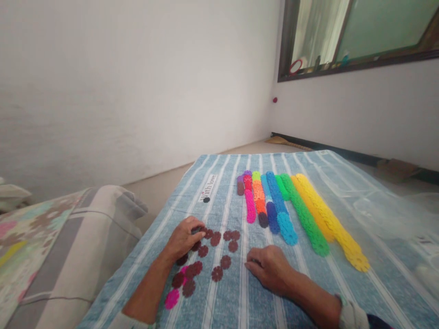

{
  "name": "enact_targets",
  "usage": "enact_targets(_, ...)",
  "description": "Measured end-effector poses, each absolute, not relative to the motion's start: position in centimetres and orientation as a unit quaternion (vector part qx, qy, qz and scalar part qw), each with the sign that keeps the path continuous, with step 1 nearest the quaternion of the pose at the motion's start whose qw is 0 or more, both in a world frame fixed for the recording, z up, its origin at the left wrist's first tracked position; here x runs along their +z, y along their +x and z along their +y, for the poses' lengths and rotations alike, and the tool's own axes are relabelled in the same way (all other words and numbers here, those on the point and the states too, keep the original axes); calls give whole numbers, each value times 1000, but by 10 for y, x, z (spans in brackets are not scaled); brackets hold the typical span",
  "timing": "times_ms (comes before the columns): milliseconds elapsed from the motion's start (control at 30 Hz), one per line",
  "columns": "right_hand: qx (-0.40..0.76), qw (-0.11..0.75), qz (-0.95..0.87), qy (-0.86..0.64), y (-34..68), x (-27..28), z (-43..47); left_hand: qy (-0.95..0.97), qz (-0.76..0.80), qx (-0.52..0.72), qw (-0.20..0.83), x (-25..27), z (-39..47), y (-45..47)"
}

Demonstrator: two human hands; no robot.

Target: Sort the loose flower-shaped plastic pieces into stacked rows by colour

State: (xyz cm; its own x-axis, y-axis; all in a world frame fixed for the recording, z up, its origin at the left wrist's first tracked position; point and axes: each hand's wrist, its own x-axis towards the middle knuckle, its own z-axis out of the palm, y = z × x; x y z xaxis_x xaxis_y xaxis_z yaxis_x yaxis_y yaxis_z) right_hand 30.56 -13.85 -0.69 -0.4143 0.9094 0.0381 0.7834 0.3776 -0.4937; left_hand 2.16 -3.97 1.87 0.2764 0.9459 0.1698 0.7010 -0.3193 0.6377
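Note:
My left hand (184, 238) is over the left side of the cloth, its thumb and forefinger closed on a dark flower-shaped plastic disc, partly hidden by the fingers. Loose brown discs (216, 238) lie beside and below it, some overlapping, with a bright pink disc (172, 299) nearest me. My right hand (270, 268) rests on the cloth right of the brown discs, fingers curled in; whatever they may hold is hidden. Beyond it lie overlapping rows of discs sorted by colour: a yellow row (329, 217), a green row (305, 214), a blue row (276, 192) and a pink row (250, 205).
A blue-and-white striped cloth (236, 292) covers the table. A black disc (206, 200) lies by the printed label "with love". Clear plastic bags (387, 214) are at the right. A cloth-covered seat (103, 219) stands left. Walls and a window (377, 27) are behind.

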Motion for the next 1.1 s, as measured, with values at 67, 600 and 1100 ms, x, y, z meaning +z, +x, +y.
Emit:
enact_targets(67, 202, 156, -817, -517, 306, -7, -139, 751, 550, 279, 236, 20, -41, 22)
enact_targets(600, 182, 151, -825, -514, 301, -14, -138, 716, 541, 332, 289, 32, 48, 112)
enact_targets(1100, 194, 147, -823, -514, 299, -17, -135, 750, 579, 255, 194, 6, 100, 158)
